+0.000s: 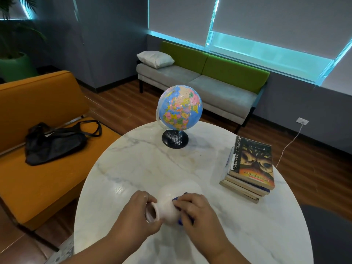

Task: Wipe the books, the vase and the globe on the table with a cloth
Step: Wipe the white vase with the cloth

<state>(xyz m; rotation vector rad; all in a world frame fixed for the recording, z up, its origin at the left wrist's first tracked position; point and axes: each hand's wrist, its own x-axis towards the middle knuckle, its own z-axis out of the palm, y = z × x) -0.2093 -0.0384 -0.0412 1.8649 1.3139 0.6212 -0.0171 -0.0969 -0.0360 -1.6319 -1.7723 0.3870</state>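
Right now the vase (167, 207) is the piece being wiped. It is held tipped on its side just above the near edge of the round marble table (152, 164), mouth turned left. The left hand (136, 213) grips it with fingers curled round the neck, while the right hand (199, 212) holds a blue cloth (180, 221) bunched under curled fingers and pressed against the vase's belly.

Judging by this, the task is at its middle step at most. The globe (181, 107) stands upright at the far side of the table, white specks showing on its dark base, so it probably needs the cloth. The books (251, 164) lie in a stack at the right edge; whether they have been wiped cannot be told.

Nothing lies between the hands and either item. Off the table, a black bag (55, 141) rests on an orange seat (38, 103) at left, and a sofa (209, 80) with a pillow (155, 59) stands far behind.
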